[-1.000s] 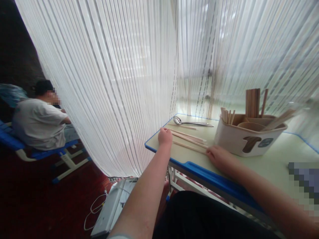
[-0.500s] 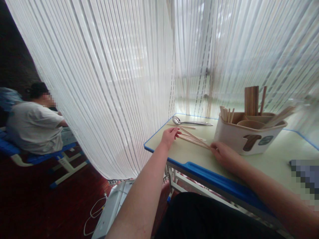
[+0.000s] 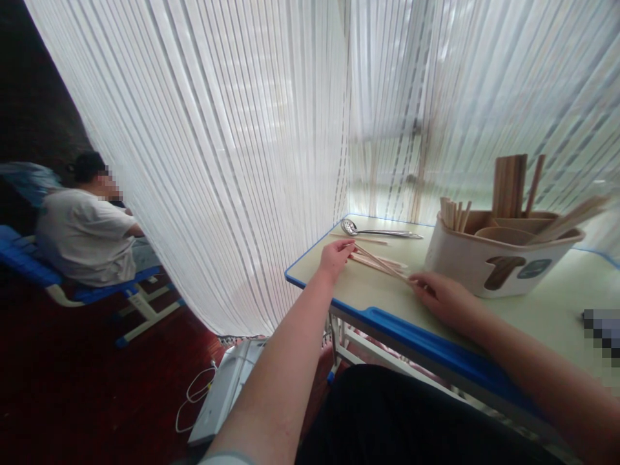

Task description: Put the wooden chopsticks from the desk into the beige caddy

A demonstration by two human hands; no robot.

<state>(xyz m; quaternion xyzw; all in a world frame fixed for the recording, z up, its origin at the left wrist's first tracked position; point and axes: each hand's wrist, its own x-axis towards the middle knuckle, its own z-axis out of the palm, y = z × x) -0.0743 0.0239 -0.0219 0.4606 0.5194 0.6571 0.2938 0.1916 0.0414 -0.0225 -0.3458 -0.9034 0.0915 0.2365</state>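
Note:
A pair of light wooden chopsticks [image 3: 382,261] stretches between my two hands, slanting down to the right just over the table. My left hand [image 3: 338,256] pinches their far left end. At the near right end, the fingers of my right hand [image 3: 436,292] are closed round them. Under and beside the held pair, several more pale chopsticks [image 3: 372,258] lie on the table, partly covered by my left hand. Behind them rests a metal slotted spoon [image 3: 349,227], with its long handle pointing right and a lone chopstick in front of it.
A white and wood-coloured divided holder [image 3: 455,255] stands right of my hands, with light and dark chopsticks upright in it. The table [image 3: 542,303] has a blue edge. A blurred dark object [image 3: 600,329] lies at right. White curtains [image 3: 232,161] hang behind; a person [image 3: 90,232] sits at left.
The view has shifted a little, so the table and holder appear farther right. The right ends of the lower chopsticks now lie apart from my right hand. Both hands keep the slanted pair.

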